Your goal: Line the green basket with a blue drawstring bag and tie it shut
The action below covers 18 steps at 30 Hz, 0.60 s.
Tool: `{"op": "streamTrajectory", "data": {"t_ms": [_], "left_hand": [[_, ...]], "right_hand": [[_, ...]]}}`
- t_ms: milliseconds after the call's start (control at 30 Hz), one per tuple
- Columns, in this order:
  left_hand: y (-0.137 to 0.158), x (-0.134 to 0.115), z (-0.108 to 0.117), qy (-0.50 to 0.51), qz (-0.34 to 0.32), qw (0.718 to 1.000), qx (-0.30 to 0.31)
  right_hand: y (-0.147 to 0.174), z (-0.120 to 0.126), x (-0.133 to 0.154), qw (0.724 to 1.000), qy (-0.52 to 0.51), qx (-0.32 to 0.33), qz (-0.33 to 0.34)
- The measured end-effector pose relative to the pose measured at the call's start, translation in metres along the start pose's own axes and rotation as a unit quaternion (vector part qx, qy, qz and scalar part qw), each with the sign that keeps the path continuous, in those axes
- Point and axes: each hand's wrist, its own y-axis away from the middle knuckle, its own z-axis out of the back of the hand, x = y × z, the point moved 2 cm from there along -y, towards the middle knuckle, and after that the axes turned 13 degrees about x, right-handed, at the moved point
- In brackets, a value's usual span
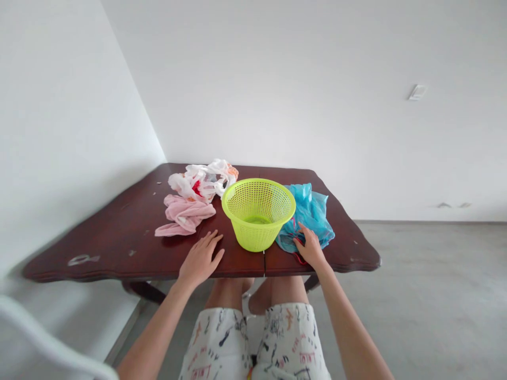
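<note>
A yellow-green plastic basket (255, 238) with perforated sides stands upright on the dark red wooden table (138, 227). My left hand (200, 259) lies flat on the tabletop left of the basket, fingers spread, holding nothing. Just beyond it is a crumpled pink cloth (186, 214). To the basket's right, my right hand (311, 249) rests at the near edge of a crumpled blue plastic bag (311, 211), thumb and fingers apart. Something thin and red lies by its fingers, partly covered; I cannot make out what it is.
Crumpled white plastic bags (204, 180) with red and orange prints lie behind the pink cloth. White walls (277, 95) stand at the back and left. A blurred white curved bar (47, 338) shows at lower left. My legs are under the table's front edge.
</note>
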Motion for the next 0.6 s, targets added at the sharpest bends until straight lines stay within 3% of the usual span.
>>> {"op": "streamTrajectory", "data": {"t_ms": [367,600], "left_hand": [[0.001,0.003,-0.008,-0.009,0.005,1.000,-0.010],[0.000,0.005,-0.009,-0.001,0.006,1.000,-0.022]], "right_hand": [[0.008,0.005,0.007,0.999,0.039,0.005,0.007],[0.008,0.007,0.018,0.995,0.063,0.069,0.036]]}}
